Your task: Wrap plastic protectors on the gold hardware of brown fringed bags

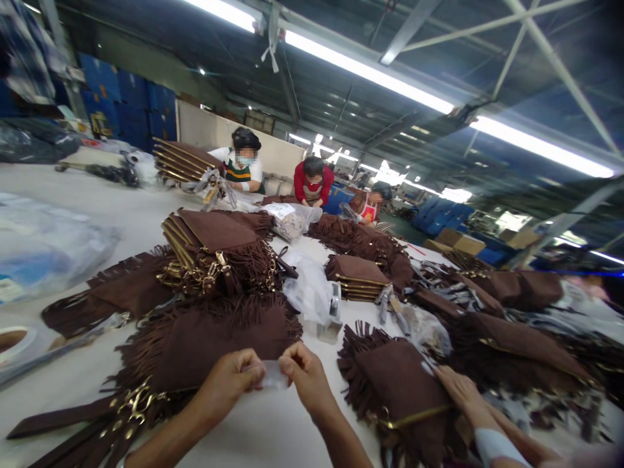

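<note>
A small clear plastic piece (273,375) is stretched between my two hands, above the front of the table. My left hand (238,377) pinches its left end, and my right hand (305,376) pinches the right end between thumb and fingers. Just behind them lies a brown fringed bag (209,338), flat on the table. Straps with gold-coloured clasps (141,402) spread from its lower left corner. To the right rests another brown fringed bag (394,380) with a gold zip edge, touched by a co-worker's hand (458,387).
A stack of brown bags (209,237) with gold clasps stands behind. Clear plastic wrapping (312,286) and a smaller bag stack (358,276) lie mid-table. A tape roll (19,344) sits at left. Several people, one in a red top (314,182), work across the table.
</note>
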`<action>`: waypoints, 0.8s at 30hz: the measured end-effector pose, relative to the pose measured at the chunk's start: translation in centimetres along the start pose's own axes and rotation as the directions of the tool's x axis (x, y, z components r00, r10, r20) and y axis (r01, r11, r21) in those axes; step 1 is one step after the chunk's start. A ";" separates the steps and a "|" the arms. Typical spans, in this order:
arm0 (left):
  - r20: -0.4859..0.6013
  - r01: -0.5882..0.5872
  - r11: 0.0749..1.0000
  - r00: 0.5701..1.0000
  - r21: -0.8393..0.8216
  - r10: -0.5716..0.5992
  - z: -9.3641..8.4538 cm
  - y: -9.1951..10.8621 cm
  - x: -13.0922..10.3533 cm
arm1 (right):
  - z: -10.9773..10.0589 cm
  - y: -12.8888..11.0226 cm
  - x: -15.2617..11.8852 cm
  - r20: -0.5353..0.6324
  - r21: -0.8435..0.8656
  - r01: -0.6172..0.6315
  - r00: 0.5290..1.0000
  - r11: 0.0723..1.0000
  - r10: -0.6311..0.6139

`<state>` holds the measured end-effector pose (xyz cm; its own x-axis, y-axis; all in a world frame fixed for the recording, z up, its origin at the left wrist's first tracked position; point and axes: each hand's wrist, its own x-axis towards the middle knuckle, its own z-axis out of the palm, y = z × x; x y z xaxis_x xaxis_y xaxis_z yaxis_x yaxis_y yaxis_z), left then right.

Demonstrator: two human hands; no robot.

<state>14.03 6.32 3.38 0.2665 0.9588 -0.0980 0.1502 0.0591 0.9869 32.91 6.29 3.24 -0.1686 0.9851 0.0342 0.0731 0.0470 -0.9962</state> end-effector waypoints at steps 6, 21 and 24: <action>-0.066 0.062 0.996 0.996 -0.056 -0.066 -1.3 -1.9 -1.5 | 1.7 1.3 -1.3 0.039 0.262 -0.111 0.994 0.959 0.105; -0.096 0.209 0.891 0.959 -0.404 -0.268 -3.8 -5.6 -7.4 | 10.0 5.4 -4.7 0.069 0.104 -0.286 0.957 0.952 0.280; -0.152 0.197 0.921 0.954 -0.337 -0.259 -4.3 -5.7 -8.2 | 11.3 6.0 -5.6 0.079 0.063 -0.307 0.950 0.950 0.302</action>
<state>6.88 -0.69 -0.88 0.0704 0.9413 -0.3301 -0.1297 0.3367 0.9326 23.23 -0.82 -3.82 -0.2155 0.9371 -0.2745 0.0588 -0.2681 -0.9616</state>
